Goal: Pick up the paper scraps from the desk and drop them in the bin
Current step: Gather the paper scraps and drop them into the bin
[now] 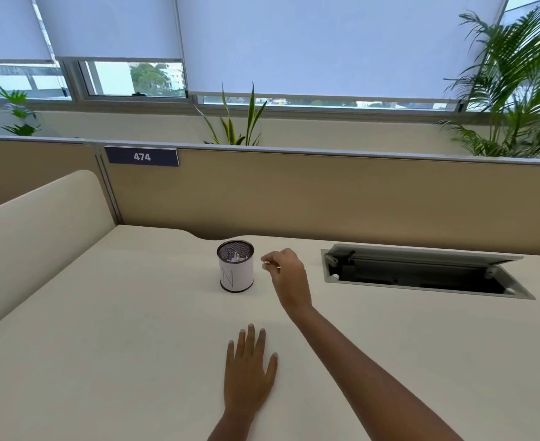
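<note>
Beside bin (235, 271): right hand (289, 272) pinches paper scrap (266, 265); left hand (249, 377) flat, outstretched, on desk (103, 345).

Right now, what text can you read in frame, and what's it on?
"474": white digits on the dark blue sign at the top of the partition.
"N": drawn on the white wrap around the mesh bin. Anything further round the wrap is hidden.
No other text shows.
</note>
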The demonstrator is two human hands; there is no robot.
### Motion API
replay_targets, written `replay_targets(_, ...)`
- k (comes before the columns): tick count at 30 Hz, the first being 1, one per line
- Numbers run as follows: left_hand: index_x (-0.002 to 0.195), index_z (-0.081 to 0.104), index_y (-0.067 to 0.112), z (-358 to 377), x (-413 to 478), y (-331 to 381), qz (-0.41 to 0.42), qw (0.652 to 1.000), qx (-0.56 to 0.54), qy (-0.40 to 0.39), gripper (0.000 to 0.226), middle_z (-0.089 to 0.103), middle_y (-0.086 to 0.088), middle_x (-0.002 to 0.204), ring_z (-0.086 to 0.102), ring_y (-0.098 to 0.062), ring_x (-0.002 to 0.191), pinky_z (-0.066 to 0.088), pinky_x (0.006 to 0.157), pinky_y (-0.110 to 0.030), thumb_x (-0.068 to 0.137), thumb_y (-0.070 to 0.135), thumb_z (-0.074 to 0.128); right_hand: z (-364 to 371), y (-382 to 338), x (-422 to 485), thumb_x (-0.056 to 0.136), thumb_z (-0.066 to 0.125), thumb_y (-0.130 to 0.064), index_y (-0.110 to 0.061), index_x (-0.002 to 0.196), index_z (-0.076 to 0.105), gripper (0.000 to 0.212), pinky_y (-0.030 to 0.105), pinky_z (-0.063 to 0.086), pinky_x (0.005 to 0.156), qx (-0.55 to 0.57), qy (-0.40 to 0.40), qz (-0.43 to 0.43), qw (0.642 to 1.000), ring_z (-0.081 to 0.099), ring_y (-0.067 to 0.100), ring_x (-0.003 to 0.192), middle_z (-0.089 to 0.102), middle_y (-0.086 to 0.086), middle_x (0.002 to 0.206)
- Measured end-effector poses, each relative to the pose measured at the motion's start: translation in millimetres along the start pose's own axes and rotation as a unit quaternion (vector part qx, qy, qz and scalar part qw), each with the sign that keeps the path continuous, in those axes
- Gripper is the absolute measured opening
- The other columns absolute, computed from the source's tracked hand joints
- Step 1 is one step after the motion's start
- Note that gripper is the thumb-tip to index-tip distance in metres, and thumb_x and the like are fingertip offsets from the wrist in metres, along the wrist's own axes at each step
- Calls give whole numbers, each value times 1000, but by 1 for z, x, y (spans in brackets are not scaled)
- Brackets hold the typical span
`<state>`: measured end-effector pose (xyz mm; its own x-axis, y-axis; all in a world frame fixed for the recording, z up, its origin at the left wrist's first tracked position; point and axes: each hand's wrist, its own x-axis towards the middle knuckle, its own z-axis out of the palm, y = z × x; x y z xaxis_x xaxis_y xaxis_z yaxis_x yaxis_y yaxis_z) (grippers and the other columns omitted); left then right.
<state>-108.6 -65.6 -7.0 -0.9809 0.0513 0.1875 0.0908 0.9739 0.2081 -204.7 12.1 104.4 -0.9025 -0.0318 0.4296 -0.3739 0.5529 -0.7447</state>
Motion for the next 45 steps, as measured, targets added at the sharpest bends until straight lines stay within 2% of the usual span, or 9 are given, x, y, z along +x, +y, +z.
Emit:
replay_targets(13,99,76,19,12,38,-7,-1,997,49,59,89,75,-2,105,73,-21,92,-19,114,-24,95,42,-10,56,-10,66,87,50,3,0,98,62,16,41,52,73,-47,-14,-114,992,56,30,93,59,19,97)
replay_targets(20,97,76,19,12,44,-9,-11,998,48,49,89,74,1,107,74,-20,91,-19,115,-26,95,41,-9,76,9,72,87,46,3,-6,108,58,26,31,44,79,-39,-108,-18,993,54,19,94,53,13,113)
replay_targets(24,99,75,19,9,41,-11,-15,999,31,-1,76,75,-2,106,73,-20,94,-19,114,-23,96,41,3,60,24,59,86,51,4,-4,113,58,30,30,43,89,-24,-79,-4,997,55,25,106,53,14,118)
replay_targets(26,101,75,19,11,39,-13,-9,1000,17,-22,77,74,-2,109,65,-13,111,-22,113,-22,96,41,2,46,37,41,87,52,1,-7,111,59,27,24,41,89,-17,-61,9,998,55,23,108,55,12,118)
replay_targets(28,105,73,16,9,36,-11,-6,1000,-17,-17,85,71,-4,114,34,-2,136,-22,112,-19,95,42,-7,29,55,16,89,53,-4,-8,110,60,23,20,39,90,-26,-51,23,998,56,21,109,57,11,118)
replay_targets(31,103,74,14,3,27,-5,-35,999,23,-16,65,73,-8,110,64,-20,113,-21,113,-20,94,37,14,4,86,-28,92,51,-12,-9,111,60,21,23,40,94,-63,-51,59,995,52,20,114,57,10,120)
replay_targets(34,102,74,10,5,15,4,-52,998,43,-5,82,73,-12,109,71,-30,95,5,116,-27,97,37,-3,-22,114,-76,95,46,-19,-11,116,58,25,26,38,99,-116,-71,101,986,47,19,121,54,7,128)
replay_targets(38,100,74,10,5,-5,13,-67,997,45,-5,84,74,-12,107,72,-29,94,58,79,-41,97,34,-6,-56,134,-131,94,48,-18,-10,122,55,30,30,31,111,-199,-85,90,972,42,21,131,51,9,136)
replay_targets(45,98,74,2,4,-41,34,-74,996,55,-17,55,73,-19,104,72,-35,92,58,73,-50,81,29,29,-102,135,-192,95,43,-21,-20,130,48,35,26,26,112,-225,-61,78,969,30,14,138,41,-1,145)
